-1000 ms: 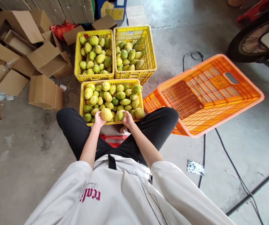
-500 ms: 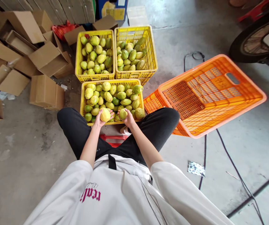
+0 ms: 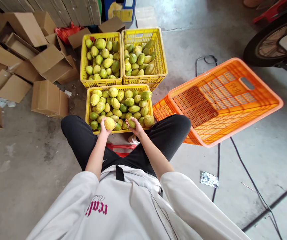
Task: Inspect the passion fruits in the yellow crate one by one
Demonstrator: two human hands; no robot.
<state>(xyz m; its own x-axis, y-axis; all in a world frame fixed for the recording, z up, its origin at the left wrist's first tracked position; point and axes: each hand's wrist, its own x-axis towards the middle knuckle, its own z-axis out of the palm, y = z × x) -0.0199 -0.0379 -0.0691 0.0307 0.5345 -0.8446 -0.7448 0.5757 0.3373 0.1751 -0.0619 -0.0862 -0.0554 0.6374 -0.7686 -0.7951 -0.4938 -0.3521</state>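
Yellow fruit fills the left hand, above the near crate's rim.

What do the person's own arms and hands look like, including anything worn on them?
Loose white or pale grey sleeves end around the elbows, with no marking visible on them. Both forearms are uncovered. The left hand and right hand are bare, with no gloves.

At two o'clock the wheel runs past my view, as do the cardboard boxes at ten. My left hand partly hides its yellow fruit; my right hand covers some of its greenish fruit. My legs mask part of the red plastic at six.
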